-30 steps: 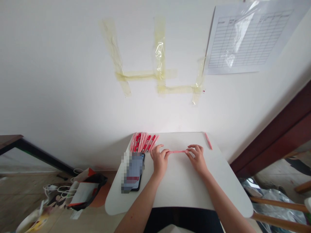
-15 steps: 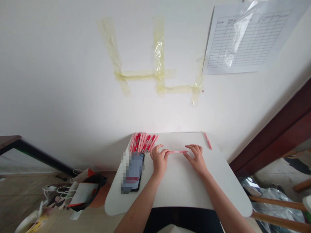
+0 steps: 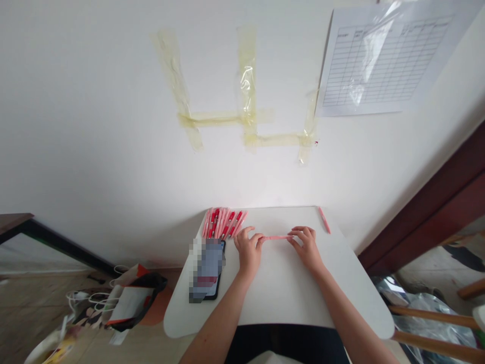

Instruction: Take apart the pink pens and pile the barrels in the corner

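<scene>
My L hand (image 3: 249, 254) pinches one end of a long, thin, pink pen (image 3: 276, 237) over the white, round-cornered table (image 3: 284, 293), nr its far edge. My R hand (image 3: 308, 250), fingers apart half a sec ago, now pinches the other end.

No word, number or brand can be read. At the far right, the printed table sheet (image 3: 382, 65) on the wall (image 3: 113, 111) has a line of dark header lettering along its top, too small and blurred to make out, with glare crossing the ruled grid below. On the left, a pixelated patch covers most of the smartphone (image 3: 209, 270), leaving its screen illegible. The pile of pens (image 3: 223, 225) at far left shows small pale marks, equally unreadable.
</scene>
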{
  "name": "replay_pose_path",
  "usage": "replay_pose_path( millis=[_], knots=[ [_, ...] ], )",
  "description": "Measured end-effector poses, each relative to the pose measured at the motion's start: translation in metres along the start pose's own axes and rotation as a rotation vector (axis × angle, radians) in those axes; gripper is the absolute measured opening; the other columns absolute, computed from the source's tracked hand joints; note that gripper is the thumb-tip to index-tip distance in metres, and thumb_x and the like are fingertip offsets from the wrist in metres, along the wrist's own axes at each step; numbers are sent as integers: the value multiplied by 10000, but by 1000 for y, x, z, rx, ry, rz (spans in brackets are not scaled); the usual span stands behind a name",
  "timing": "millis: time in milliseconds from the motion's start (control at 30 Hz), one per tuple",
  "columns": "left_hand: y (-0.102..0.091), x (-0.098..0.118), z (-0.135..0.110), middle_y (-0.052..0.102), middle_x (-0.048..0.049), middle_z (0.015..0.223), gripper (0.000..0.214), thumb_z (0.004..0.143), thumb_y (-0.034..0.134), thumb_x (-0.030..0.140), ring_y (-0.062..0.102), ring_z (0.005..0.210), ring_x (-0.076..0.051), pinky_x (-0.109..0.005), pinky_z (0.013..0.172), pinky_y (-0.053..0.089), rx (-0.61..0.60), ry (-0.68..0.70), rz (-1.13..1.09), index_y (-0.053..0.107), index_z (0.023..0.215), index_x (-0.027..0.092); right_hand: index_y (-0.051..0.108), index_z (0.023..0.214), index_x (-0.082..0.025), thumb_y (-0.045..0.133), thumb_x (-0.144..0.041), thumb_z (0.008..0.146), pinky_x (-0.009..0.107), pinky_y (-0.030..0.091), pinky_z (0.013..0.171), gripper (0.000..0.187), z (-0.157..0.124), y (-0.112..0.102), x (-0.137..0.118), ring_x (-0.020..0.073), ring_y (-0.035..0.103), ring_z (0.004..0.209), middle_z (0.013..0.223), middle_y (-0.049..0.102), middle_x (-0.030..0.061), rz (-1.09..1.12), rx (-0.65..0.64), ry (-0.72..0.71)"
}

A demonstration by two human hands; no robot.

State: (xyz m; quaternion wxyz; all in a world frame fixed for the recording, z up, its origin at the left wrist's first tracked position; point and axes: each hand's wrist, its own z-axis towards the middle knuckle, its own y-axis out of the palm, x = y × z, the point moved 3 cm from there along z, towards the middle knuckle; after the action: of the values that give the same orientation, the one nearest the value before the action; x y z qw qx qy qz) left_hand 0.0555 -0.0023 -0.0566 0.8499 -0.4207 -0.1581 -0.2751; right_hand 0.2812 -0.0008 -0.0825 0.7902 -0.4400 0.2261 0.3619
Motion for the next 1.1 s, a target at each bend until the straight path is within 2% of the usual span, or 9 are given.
replay_pose_path(
  millis=[200, 400, 600, 767, 900, 1000, 1100],
  knots=[
    [0, -1, 0, 633, -74, 1179, 85, 875, 680, 290, 548, 1184, -273, -542, 1094, 357, 7, -2, -1, 763, 858, 278, 709, 1056, -290, 582, -610, 909, 580, 445, 1026, 375, -1, 0, 1, 336, 433, 1206, 1173, 610, 108, -11, -7, 54],
    [1, -2, -1, 630, -76, 1182, 79, 871, 689, 283, 546, 1190, -276, -563, 1100, 346, 4, -3, 11, 767, 861, 274, 710, 825, -270, 465, -572, 977, 559, 454, 1010, 418, -2, 1, 0, 320, 439, 1191, 1186, 607, 106, -48, -40, 82],
    [1, -2, -1, 631, -68, 1186, 77, 867, 696, 293, 547, 1188, -266, -547, 1105, 349, 2, -16, 6, 772, 868, 284, 706, 988, -288, 532, -542, 960, 525, 469, 1004, 309, -2, -2, -5, 306, 446, 1205, 1194, 614, 94, -20, -11, 41],
    [0, 0, 1, 636, -66, 1190, 81, 864, 699, 324, 541, 1190, -266, -536, 1106, 349, 4, -28, 8, 774, 859, 293, 697, 1053, -302, 552, -513, 955, 544, 457, 1023, 274, -1, -3, -6, 313, 450, 1207, 1194, 607, 93, 8, -14, 27],
    [-2, 1, 2, 639, -60, 1185, 80, 867, 698, 326, 545, 1203, -262, -537, 1118, 332, -8, -48, 5, 772, 856, 295, 691, 1096, -312, 590, -518, 932, 541, 469, 1012, 281, -1, -3, -5, 316, 451, 1210, 1193, 607, 90, 0, -9, 37],
    [-2, 1, 2, 637, -56, 1192, 94, 881, 681, 323, 544, 1210, -256, -533, 1120, 325, -15, -53, -4, 770, 864, 299, 683, 1158, -317, 643, -552, 889, 536, 482, 995, 360, -1, -2, -4, 322, 457, 1201, 1189, 607, 96, -27, 10, 27],
    [-3, 1, 2, 635, -56, 1193, 95, 883, 679, 319, 545, 1206, -255, -530, 1120, 322, -19, -56, -10, 769, 864, 297, 709, 1118, -311, 615, -573, 901, 541, 478, 992, 352, -1, -1, -2, 327, 450, 1203, 1189, 599, 104, -45, 17, 42]
  ],
)
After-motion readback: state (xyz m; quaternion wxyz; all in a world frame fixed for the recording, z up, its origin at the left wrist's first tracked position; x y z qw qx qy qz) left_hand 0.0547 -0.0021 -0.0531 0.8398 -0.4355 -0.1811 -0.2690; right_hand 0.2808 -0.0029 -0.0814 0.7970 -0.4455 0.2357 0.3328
